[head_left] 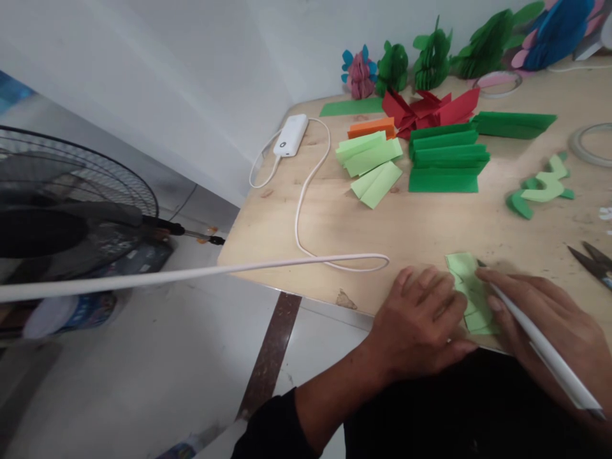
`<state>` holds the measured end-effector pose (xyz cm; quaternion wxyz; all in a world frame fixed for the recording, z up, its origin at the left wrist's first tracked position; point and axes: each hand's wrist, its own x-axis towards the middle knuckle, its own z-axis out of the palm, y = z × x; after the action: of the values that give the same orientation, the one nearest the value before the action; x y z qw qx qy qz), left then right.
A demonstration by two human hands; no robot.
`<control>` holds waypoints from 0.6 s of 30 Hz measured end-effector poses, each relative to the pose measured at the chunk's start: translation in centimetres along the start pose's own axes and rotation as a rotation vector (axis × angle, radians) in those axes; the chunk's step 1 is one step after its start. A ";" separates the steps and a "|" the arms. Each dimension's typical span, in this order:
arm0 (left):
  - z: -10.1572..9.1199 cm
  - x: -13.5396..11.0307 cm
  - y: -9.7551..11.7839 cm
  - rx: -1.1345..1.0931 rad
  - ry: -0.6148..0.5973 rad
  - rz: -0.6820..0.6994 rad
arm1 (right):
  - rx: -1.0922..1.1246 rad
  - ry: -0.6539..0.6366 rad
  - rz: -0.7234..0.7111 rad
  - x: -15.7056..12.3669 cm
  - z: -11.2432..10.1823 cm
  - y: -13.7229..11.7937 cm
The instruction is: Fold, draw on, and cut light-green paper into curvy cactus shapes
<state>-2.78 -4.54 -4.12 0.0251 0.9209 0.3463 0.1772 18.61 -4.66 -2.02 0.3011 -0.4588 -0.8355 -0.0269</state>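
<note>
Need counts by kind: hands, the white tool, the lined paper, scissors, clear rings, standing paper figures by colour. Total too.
Hands: 2, left hand and right hand
White tool: 1
Lined paper: 1
Scissors: 1
Clear rings: 2
Pink-and-blue figure: 1
Green figures: 3
Blue-and-pink figure: 1
Total: 12

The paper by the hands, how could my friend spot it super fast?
Find the wooden table and go to its near edge. There, between the left hand and the right hand, which holds a slim white tool, lies a light green paper. Unlike the light green sheets farther back, it has dark lines on it.
</note>
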 end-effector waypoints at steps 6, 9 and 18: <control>0.0 -0.1 0.0 -0.004 -0.008 0.006 | -0.014 0.008 -0.030 0.9 0.3 -0.1; 0.0 -0.1 0.0 -0.016 0.018 -0.001 | 0.005 0.001 -0.031 1.0 0.3 -0.2; -0.1 0.0 0.1 -0.017 -0.015 -0.007 | -0.019 -0.022 -0.033 0.7 0.5 0.2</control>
<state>-2.78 -4.59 -3.97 0.0359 0.9208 0.3477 0.1729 18.29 -3.90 -2.08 0.2872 -0.4480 -0.8459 -0.0347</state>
